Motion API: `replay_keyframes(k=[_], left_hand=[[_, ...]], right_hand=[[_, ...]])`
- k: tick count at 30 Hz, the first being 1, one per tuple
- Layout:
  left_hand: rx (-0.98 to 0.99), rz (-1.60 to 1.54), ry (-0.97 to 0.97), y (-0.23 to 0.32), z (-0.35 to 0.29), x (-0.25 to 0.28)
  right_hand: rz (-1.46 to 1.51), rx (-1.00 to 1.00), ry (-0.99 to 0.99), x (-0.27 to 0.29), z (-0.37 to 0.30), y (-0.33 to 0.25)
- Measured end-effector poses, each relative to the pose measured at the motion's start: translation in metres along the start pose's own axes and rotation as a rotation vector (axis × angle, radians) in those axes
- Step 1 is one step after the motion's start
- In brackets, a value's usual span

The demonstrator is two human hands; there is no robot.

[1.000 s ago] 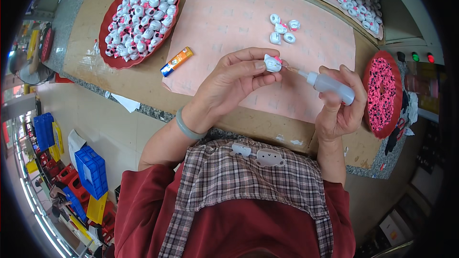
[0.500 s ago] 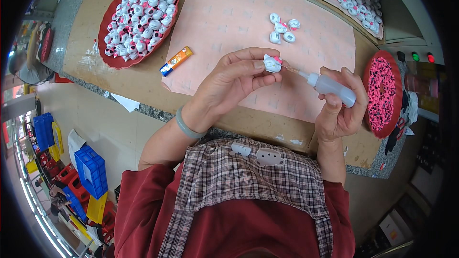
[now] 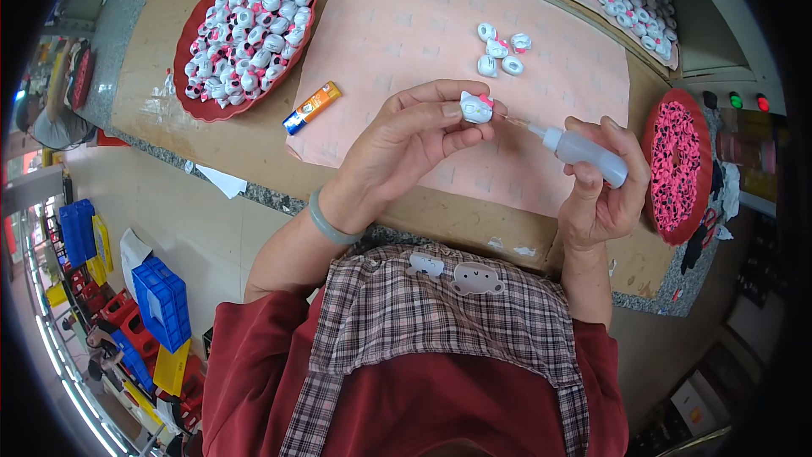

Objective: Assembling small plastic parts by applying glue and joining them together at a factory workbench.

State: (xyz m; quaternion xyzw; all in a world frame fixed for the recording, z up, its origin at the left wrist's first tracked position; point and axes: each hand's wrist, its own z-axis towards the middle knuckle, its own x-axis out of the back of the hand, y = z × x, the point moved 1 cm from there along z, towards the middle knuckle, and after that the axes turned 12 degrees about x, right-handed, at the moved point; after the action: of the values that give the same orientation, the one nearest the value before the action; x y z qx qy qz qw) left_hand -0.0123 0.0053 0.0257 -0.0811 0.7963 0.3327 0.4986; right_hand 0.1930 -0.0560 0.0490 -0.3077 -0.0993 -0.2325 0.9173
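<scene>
My left hand (image 3: 404,129) pinches a small white cat-head figure (image 3: 476,107) with a pink bow between thumb and fingers. In my right hand (image 3: 607,190) is a translucent squeeze bottle (image 3: 587,157), tilted so its thin needle tip (image 3: 520,123) points left, close by the cat head. Whether the tip touches the figure I cannot tell. Beyond my hands, several more white cat heads (image 3: 499,48) lie in a cluster on the pink paper (image 3: 381,38).
A red scalloped bowl (image 3: 183,76) heaped with white heads stands at the left. Beside it lies an orange and blue glue stick (image 3: 311,108). At the right is a red tray (image 3: 704,169) of small pink-and-black pieces. A machine with green and red lights (image 3: 748,101) borders the far right.
The cat head in my left hand has shifted slightly left and turned so its face shows more. My right hand with the bottle has barely moved.
</scene>
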Motion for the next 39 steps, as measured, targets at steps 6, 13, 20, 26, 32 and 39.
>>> replay_keyframes(k=[6, 13, 20, 26, 32, 39], left_hand=[[-0.016, 0.043, 0.021, 0.0008, 0.0007, 0.0013], [-0.007, 0.057, 0.036, -0.0012, 0.0011, -0.0003], [0.009, 0.061, 0.016, -0.0021, 0.0013, 0.0003], [0.0, 0.072, 0.018, -0.0011, 0.0005, 0.0003], [-0.007, 0.071, 0.022, -0.0021, 0.0011, 0.0021], [0.006, 0.084, 0.02, -0.003, 0.0023, 0.0021]], right_hand=[[0.016, -0.025, 0.017, -0.002, 0.0007, -0.0021], [0.064, -0.077, 0.049, -0.0039, 0.0006, -0.0018], [0.055, -0.104, 0.057, -0.008, 0.003, 0.0013], [0.087, -0.126, 0.065, -0.0082, 0.0023, 0.0021], [0.103, -0.131, 0.073, -0.0087, 0.0025, 0.0017], [0.09, -0.115, 0.073, -0.0099, 0.001, 0.004]])
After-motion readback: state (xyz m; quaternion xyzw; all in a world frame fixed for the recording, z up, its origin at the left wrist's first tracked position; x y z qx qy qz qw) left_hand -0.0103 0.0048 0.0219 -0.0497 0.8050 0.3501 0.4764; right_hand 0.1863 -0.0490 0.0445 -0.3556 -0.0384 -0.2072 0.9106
